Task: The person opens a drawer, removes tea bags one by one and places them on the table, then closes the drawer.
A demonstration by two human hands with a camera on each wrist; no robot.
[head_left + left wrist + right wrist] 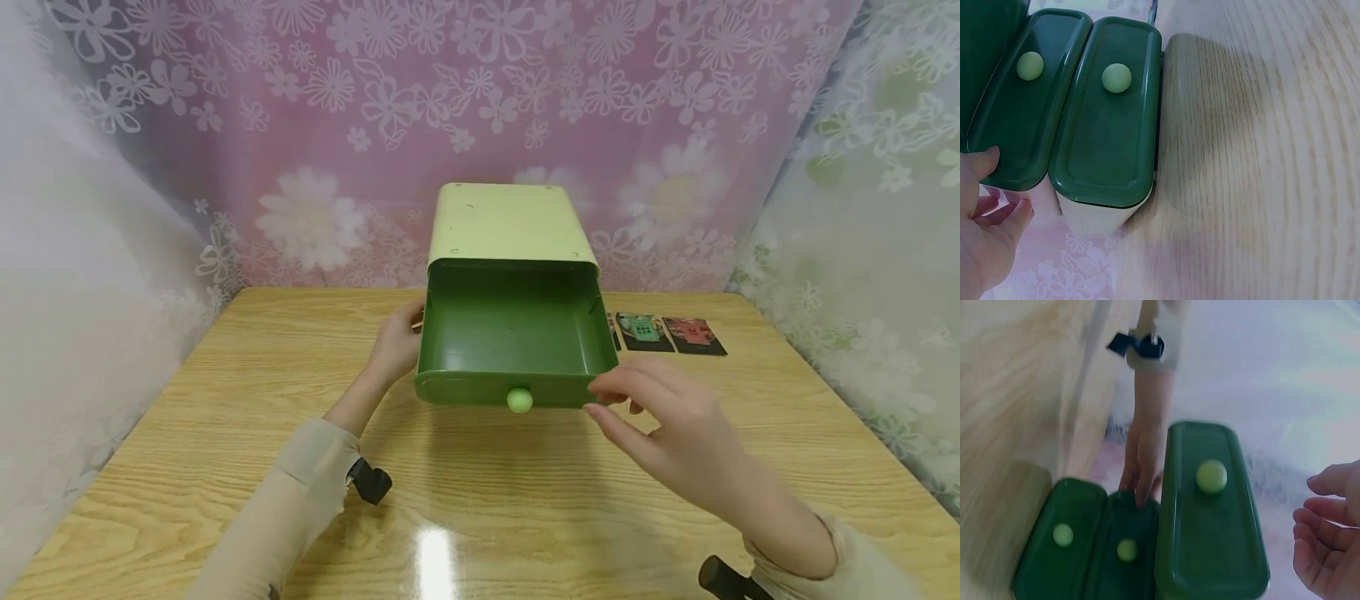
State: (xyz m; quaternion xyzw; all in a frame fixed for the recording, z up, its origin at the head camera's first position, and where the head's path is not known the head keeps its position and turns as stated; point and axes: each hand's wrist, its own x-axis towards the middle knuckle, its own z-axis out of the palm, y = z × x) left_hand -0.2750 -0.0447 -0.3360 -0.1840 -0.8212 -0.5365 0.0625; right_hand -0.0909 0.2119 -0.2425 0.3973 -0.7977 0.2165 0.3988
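A small pale-yellow drawer cabinet stands on the table, its green top drawer pulled out with a bare floor showing inside. A round light-green knob sits on that drawer's front. Two lower drawers, the middle drawer and the bottom drawer, are closed. My left hand grips the cabinet's left edge, thumb on the middle drawer's front corner and fingers along the side. Beside the top drawer's right front corner is my right hand, fingers loosely bent and holding nothing; the right wrist view shows it apart from the drawer.
Dark picture cards lie on the table right of the cabinet, a green-printed card and a red-printed card, with another partly hidden behind the drawer. A flowered curtain hangs behind the wooden table and along its sides.
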